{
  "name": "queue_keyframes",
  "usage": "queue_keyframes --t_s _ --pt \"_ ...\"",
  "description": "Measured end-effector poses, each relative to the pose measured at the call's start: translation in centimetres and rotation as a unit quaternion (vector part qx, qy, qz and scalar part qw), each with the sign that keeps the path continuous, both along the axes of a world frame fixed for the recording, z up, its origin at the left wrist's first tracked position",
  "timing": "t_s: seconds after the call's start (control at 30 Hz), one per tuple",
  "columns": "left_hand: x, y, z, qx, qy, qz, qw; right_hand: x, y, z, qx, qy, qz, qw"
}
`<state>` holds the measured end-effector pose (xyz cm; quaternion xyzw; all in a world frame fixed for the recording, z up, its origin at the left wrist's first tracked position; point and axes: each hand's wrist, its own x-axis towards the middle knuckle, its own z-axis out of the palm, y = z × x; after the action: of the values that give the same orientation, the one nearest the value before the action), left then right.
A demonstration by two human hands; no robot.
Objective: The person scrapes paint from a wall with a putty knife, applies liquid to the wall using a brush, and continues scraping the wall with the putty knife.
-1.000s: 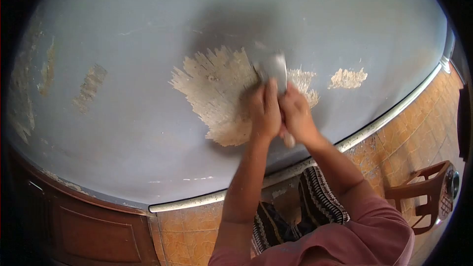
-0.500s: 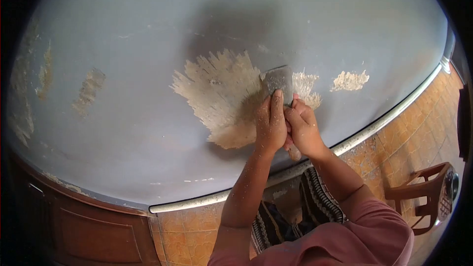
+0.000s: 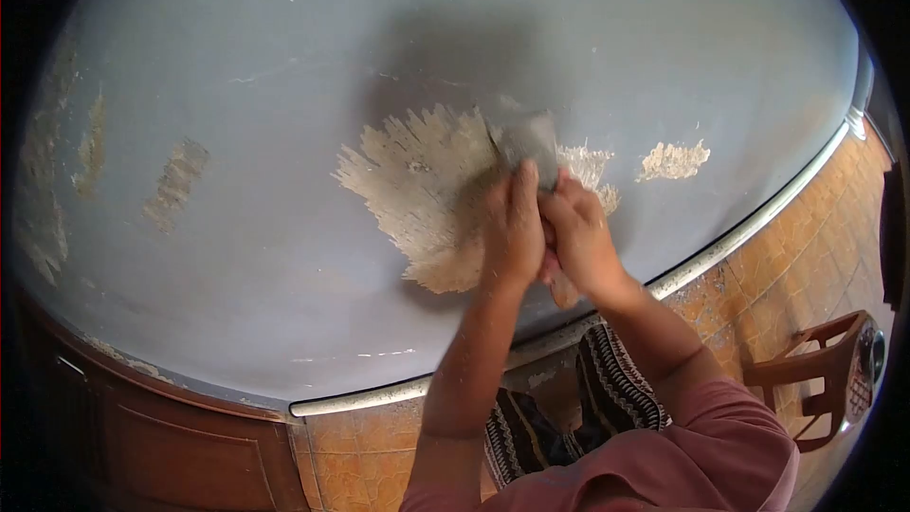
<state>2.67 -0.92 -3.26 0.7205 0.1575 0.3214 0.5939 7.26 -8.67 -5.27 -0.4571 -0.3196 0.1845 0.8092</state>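
Observation:
A scraper [image 3: 529, 139] with a wide grey blade, smeared by motion, lies against the grey-blue painted wall [image 3: 256, 104]. Both hands grip it: my left hand [image 3: 515, 228] has its fingers laid along the back of the blade, and my right hand [image 3: 583, 228] closes around the handle [image 3: 565, 292], whose end shows below. Left of the blade spreads a large bare patch [image 3: 408, 190] with jagged edges, where the paint is gone. Just right of the blade is a smaller scraped patch [image 3: 590, 166]. My palms and part of the handle are hidden.
Another scraped patch [image 3: 674, 160] lies farther right, and a worn strip [image 3: 176, 185] to the left. A pale skirting edge [image 3: 701, 261] runs along the wall's foot above the orange tiled floor [image 3: 768, 270]. A brown stool [image 3: 823, 370] stands at right, a wooden door [image 3: 185, 446] at lower left.
The scraper and both hands have moved slightly up and left along the wall. Both hands keep their grip.

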Motion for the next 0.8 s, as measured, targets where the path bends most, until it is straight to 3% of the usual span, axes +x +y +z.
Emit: queue_keyframes --t_s 0.07,0.17,0.27,0.37,0.47,0.6,0.7,0.73,0.8 --pt "0.2 -0.3 2.6 -0.030 -0.010 -0.026 0.999 0.3 0.4 1.9 0.025 0.073 0.037 0.996" --pt "-0.1 -0.2 1.2 -0.003 -0.021 -0.004 1.000 -1.0 -1.2 2.6 -0.006 0.093 0.052 0.994" --pt "0.5 0.4 -2.4 0.027 -0.050 0.012 0.998 -1.5 -0.7 -0.1 -0.015 0.095 0.020 0.995" --pt "-1.2 -0.5 3.7 -0.056 0.101 -0.021 0.993 -0.2 0.4 1.4 0.021 0.060 0.028 0.998" --pt "-0.7 -0.3 2.3 -0.027 0.025 -0.028 0.999 -0.6 -0.3 1.5 0.033 0.075 0.070 0.994" --pt "0.3 1.0 -2.6 -0.003 -0.030 0.002 1.000 -1.6 -0.5 0.2 -0.027 0.074 0.030 0.996" --pt "-0.6 0.5 2.8 -0.006 0.029 -0.026 0.999 -0.6 0.8 2.0 0.022 0.071 0.029 0.997" --pt "0.0 0.1 3.3 -0.028 -0.035 -0.039 0.998 -0.8 0.5 2.8 0.040 0.068 0.038 0.996" --pt "-0.7 0.2 2.7 0.004 0.031 -0.022 0.999 -1.4 -0.1 3.1 0.008 0.092 0.029 0.995"
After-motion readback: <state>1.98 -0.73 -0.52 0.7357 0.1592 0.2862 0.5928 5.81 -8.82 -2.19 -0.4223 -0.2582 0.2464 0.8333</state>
